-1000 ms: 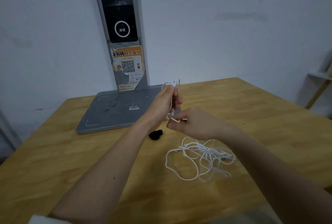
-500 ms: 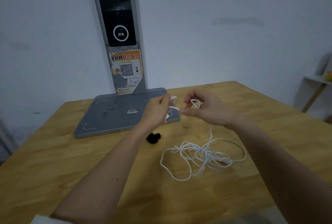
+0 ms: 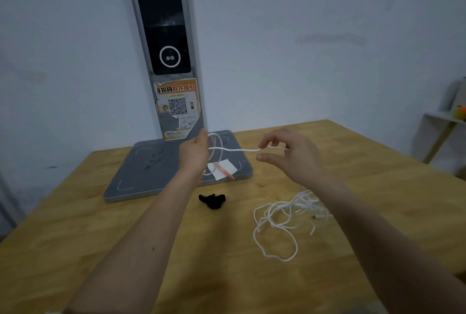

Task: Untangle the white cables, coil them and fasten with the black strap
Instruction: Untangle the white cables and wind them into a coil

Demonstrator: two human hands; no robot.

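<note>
A white cable (image 3: 237, 149) runs taut between my two hands above the table. My left hand (image 3: 195, 152) holds a few small loops of it, its fingers hidden behind the palm. My right hand (image 3: 290, 155) pinches the cable between thumb and forefinger, about a hand's width to the right. The rest of the cable lies in a loose tangle (image 3: 287, 215) on the wooden table (image 3: 100, 250), below my right forearm. The black strap (image 3: 212, 200) lies crumpled on the table between my forearms.
A grey flat base (image 3: 141, 175) with a tall dark-screened column (image 3: 164, 24) stands at the back of the table against the white wall. A white paper slip and a red pen (image 3: 224, 168) lie on the base. A small shelf (image 3: 443, 122) is at the far right.
My hands have drawn apart, stretching a length of cable between them. My right hand moved right and up. The tangle on the table shifted and loosened.
</note>
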